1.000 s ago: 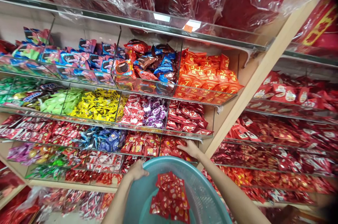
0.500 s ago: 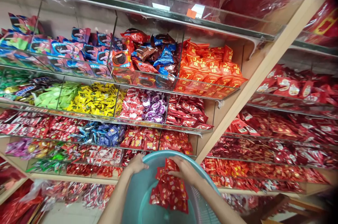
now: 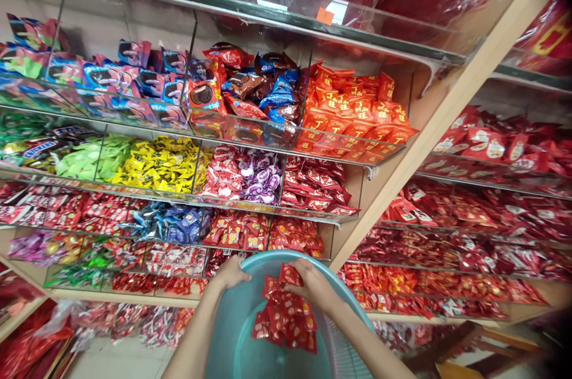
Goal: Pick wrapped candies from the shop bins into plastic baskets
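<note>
A light blue-green plastic basin (image 3: 241,331) is tilted toward me in front of the shelves. My left hand (image 3: 233,273) is closed over its far left rim. Inside the basin is a cluster of small red packets (image 3: 288,319) with pale round prints. My right hand (image 3: 315,286) reaches over the right side, its thumb and fingers closed around the uppermost red packets. Lower packets hang or lie below that hand; which of the two, I cannot tell. A perforated light plastic surface (image 3: 346,346) shows at the basin's right.
Glass-fronted shelves hold wrapped sweets: orange-red packets (image 3: 353,111), yellow ones (image 3: 156,161) and blue ones (image 3: 179,221). A slanting wooden post (image 3: 429,111) divides them from more red packets (image 3: 447,209). A wooden stool-like object (image 3: 473,346) stands low at right.
The view has shifted slightly, and the shelves sit a little higher in it. Both hands keep nearly the same places at the basin, and the red packets have barely moved.
</note>
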### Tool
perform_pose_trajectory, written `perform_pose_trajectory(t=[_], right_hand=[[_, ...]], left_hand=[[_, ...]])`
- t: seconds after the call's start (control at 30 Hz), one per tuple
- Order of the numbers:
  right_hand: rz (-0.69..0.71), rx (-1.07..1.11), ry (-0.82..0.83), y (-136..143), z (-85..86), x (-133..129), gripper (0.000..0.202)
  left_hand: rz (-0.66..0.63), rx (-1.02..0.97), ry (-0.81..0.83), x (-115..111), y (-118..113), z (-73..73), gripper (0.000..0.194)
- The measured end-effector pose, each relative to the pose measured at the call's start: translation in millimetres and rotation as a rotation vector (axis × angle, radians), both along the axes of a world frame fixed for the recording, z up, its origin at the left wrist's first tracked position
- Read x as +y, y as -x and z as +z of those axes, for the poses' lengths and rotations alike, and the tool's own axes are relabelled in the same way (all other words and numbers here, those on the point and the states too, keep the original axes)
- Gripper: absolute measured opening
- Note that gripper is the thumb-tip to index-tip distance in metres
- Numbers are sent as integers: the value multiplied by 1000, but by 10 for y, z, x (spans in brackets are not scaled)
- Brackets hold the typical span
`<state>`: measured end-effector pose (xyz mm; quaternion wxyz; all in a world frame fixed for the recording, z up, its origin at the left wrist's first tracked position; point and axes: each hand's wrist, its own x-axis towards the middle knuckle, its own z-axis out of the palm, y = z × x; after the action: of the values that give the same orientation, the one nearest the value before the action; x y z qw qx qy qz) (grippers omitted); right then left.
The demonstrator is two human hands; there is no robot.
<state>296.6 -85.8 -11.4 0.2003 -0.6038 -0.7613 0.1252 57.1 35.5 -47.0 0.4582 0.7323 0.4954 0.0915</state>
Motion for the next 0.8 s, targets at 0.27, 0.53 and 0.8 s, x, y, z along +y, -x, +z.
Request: perform_pose_trajectory(t=[0.27, 0.53, 0.8], right_hand=[[24, -234, 5, 220, -60, -209, 51], [-25, -151, -65, 119, 99, -88, 43], [-292, 9, -99, -258, 109, 765, 40]], left_hand=[[-6, 23, -12, -4, -4, 9, 26], [-18, 12, -11, 15, 0, -53, 27], [6, 20, -5, -3, -9, -33, 26]])
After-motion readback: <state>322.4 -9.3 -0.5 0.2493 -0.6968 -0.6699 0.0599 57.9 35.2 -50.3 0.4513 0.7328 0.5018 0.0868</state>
